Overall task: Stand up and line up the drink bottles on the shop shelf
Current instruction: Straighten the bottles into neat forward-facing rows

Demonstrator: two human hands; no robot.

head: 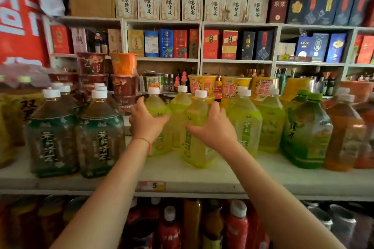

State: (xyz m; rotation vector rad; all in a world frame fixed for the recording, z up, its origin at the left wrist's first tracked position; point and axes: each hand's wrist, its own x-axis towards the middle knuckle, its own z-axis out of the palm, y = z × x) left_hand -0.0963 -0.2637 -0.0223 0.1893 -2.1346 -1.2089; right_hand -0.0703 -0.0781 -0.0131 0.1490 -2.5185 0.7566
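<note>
Yellow-green tea bottles with white caps stand in the middle of the white shelf. My left hand grips the shoulder of one yellow-green bottle standing a little further back. My right hand wraps around the front yellow-green bottle, which stands upright nearest the shelf edge. Another bottle of the same kind stands between and behind them. Both palms hide part of the labels.
Two dark green-labelled tea bottles stand at the left, with more yellow-green bottles, a green-capped bottle and orange bottles at the right. Noodle cups sit behind. Boxed goods fill the back shelves. Red bottles stand on the shelf below.
</note>
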